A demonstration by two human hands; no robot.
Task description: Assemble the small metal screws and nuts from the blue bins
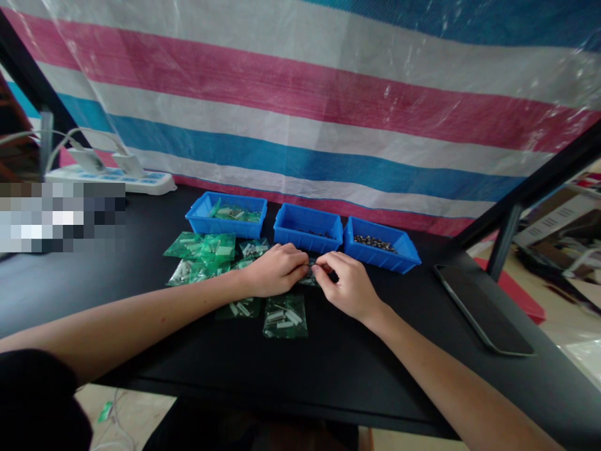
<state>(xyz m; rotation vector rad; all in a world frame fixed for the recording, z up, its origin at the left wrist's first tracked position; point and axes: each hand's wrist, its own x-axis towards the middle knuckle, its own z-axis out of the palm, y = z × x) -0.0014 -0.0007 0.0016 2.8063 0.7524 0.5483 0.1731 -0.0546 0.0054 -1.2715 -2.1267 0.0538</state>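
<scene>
A small clear bag (308,275) is pinched between the nearly closed fingertips of the left hand (283,270) and right hand (345,282), just nearer than the middle blue bin (308,241); if the grip is loosened, small contents might be spilled.

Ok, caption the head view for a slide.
Left hand and right hand nearly meeting among bagged parts, before three blue bins.
</scene>
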